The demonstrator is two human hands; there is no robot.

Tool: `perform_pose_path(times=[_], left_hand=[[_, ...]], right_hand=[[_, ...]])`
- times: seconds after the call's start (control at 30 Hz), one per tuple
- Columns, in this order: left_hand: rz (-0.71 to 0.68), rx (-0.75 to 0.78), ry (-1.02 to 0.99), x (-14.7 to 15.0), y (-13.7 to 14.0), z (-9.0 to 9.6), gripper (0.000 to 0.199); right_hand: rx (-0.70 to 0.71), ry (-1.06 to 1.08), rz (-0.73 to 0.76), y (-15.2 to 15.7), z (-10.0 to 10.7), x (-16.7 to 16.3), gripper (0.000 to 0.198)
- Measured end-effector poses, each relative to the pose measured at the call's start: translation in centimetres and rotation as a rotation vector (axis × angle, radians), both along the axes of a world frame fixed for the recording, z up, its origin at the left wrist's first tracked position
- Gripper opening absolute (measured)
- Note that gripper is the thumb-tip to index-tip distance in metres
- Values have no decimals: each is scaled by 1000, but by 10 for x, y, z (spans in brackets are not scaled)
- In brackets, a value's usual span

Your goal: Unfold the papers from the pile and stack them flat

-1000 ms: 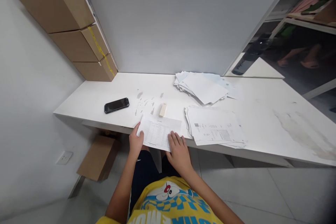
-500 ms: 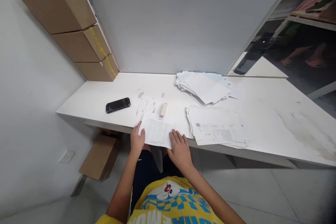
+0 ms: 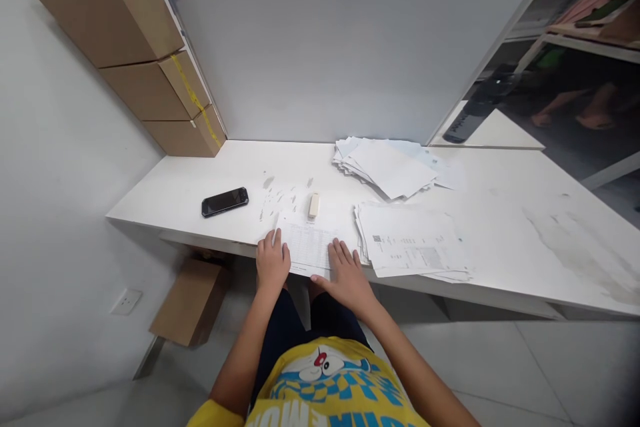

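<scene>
White sheet point(image 3: 311, 248), faintly printed, apparently gridded

Big white and blue capitals across the yellow shirt point(image 3: 337, 373), but they're cut off, no full word! Print on the near sheet point(image 3: 309, 245) and the near right papers point(image 3: 413, 233): too small to read.

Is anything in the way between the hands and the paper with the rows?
Nothing visible. The left hand and right hand both touch the printed sheet. The small cream block is by its far edge, not between.
</scene>
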State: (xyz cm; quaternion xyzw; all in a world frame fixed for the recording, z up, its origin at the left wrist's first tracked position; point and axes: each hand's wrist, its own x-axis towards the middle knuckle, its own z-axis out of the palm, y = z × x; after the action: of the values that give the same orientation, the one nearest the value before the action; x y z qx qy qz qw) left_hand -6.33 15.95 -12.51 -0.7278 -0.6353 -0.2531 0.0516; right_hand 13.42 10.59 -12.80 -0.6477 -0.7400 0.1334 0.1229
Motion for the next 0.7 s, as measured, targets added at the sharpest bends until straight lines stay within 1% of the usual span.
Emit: perform_pose_path(times=[0.07,0.13,0.2,0.27,0.33,0.43,0.57,0.7], left_hand=[[1,11,52,5,-2,0,42],[-1,3,71,8,-3,-1,41],[-4,-5,74,10,-3,-2,41],[-2,-8,72,10,-2,-3,42],[-4,-11,74,9,-2,-4,42],[-21,-30,85,7,-4,-5,44],[-32,-51,81,6,-6,-8,46],[-31,-51,58,7,-8,-10,47]], right_hand=[[21,27,-14,7,11,2,82],[113,55,-17,19,24,3,70],[228,70,24,37,35,2,58],[301,64,98,58,41,1,50],[318,45,145,77,40,-2,46],[327,40,118,95,30,-6,44],[404,28,54,97,17,-12,44],[459,-39,58,96,12,-15,43]])
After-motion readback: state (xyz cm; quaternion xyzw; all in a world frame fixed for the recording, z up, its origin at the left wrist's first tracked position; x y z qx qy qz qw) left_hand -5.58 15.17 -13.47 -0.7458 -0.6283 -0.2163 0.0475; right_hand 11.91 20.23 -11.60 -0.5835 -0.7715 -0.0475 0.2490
